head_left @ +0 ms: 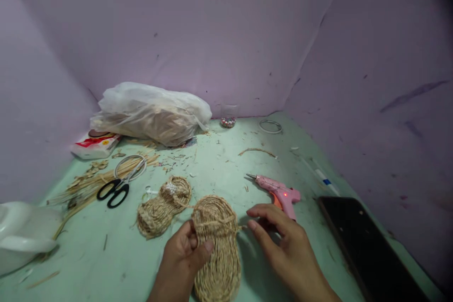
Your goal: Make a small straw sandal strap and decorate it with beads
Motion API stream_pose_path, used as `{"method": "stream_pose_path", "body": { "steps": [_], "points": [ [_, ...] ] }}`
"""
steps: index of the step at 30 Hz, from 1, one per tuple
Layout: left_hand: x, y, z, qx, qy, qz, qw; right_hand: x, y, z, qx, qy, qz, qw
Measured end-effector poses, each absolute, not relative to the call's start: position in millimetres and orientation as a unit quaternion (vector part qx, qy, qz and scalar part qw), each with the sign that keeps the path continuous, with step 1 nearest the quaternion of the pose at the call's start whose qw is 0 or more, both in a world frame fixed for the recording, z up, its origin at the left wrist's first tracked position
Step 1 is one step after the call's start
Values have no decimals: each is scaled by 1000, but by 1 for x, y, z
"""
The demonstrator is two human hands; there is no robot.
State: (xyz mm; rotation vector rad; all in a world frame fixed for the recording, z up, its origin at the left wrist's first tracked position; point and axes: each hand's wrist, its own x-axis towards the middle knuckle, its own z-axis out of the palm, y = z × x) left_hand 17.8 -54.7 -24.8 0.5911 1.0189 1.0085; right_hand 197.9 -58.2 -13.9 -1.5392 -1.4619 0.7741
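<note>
A coiled straw sole (217, 264) with a braided strap across its upper part is in front of me. My left hand (184, 255) grips its left edge, thumb on top. My right hand (279, 240) is at its right side, thumb and forefinger curved toward a thin strand end that sticks out from the strap; whether the fingertips hold the strand is too small to tell. A second woven straw piece (155, 217), with a white beaded decoration, lies to the left. The pink glue gun (283, 193) lies just beyond my right hand, a small red light showing on it.
Scissors (118, 188), straw strands (87, 188) and a white jug (24, 233) are at left. Behind stand a plastic bag (152, 113), a red and white packet (95, 145) and a bead container (228, 121). A black phone (364, 245) lies at right.
</note>
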Motion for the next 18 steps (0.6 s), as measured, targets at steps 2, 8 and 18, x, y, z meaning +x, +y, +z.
{"method": "stream_pose_path", "body": {
  "steps": [2,8,18],
  "points": [
    [19,-55,-25,274,460,444,718,196,-58,-11,-583,-589,314,464],
    [19,-54,-19,367,487,355,709,184,-61,-15,-563,-611,318,457],
    [-6,-42,12,676,612,195,360,174,-58,-28,-573,-628,334,407]
  ]
}}
